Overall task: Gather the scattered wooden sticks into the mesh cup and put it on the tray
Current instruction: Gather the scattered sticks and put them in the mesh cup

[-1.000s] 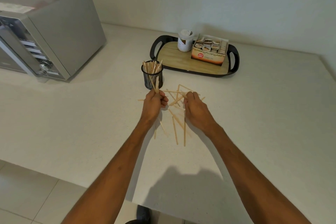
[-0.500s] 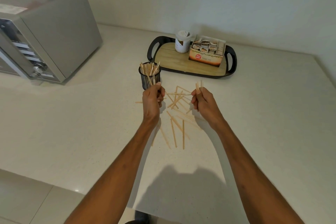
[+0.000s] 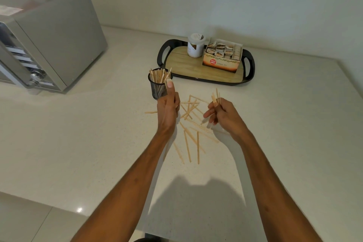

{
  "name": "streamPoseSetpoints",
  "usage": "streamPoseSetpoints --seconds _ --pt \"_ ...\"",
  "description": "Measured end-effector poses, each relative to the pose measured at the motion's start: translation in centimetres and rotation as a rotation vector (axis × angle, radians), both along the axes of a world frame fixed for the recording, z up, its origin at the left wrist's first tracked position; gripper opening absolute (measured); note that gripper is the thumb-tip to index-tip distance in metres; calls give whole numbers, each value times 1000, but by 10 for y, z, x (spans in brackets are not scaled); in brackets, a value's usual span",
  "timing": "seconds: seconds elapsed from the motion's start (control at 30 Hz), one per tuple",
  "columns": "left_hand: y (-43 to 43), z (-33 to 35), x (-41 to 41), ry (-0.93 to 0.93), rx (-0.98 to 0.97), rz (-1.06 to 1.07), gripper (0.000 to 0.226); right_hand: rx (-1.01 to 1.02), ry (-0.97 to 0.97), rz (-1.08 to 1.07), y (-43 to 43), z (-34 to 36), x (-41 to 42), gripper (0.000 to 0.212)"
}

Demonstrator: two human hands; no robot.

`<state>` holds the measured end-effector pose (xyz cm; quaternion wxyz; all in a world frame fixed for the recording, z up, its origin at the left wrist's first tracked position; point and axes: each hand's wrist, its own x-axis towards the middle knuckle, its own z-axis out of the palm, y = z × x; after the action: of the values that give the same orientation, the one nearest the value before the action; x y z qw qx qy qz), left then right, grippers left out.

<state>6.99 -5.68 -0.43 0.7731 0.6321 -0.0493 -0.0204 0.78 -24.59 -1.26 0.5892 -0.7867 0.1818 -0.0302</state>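
Note:
A black mesh cup (image 3: 157, 89) stands on the white counter, holding several wooden sticks upright. My left hand (image 3: 167, 108) is just right of the cup, fingers curled and thumb raised against its rim; no stick shows in it. My right hand (image 3: 224, 116) pinches a small bundle of sticks (image 3: 216, 96) that points up. More scattered sticks (image 3: 193, 136) lie on the counter between and below my hands. The black-rimmed wooden tray (image 3: 162, 54) lies behind the cup, to the right.
On the tray stand a white jar (image 3: 194, 45) and an open box of sachets (image 3: 222, 59). A silver microwave (image 3: 59, 35) fills the left. The counter's front edge (image 3: 59, 205) runs below my forearms, and a wall closes the back.
My left hand has risen to the cup's rim and its stick is no longer visible. My right hand lifted off the counter with a few sticks and holds them upright.

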Motion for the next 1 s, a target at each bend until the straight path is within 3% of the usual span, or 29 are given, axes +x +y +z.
streamPoseSetpoints --seconds 0.1,0.33,0.5,0.6,0.77,1.0 --pt "0 -2 2 -38 -1 -17 53 224 -136 -67 1 2 3 35" --pt "5 -5 4 -50 -127 -90 74 795 -234 -253 13 4 11 33" --pt "8 -6 14 43 -199 -188 78 760 -208 -227 17 8 12 77" --pt "8 -4 19 76 -194 -171 72 704 -191 -230 19 10 14 70" --pt "8 -7 25 97 -194 -140 45 654 -203 -258 18 8 19 51" --pt "11 -8 29 114 -279 -226 56 632 -225 -259 14 4 26 46"
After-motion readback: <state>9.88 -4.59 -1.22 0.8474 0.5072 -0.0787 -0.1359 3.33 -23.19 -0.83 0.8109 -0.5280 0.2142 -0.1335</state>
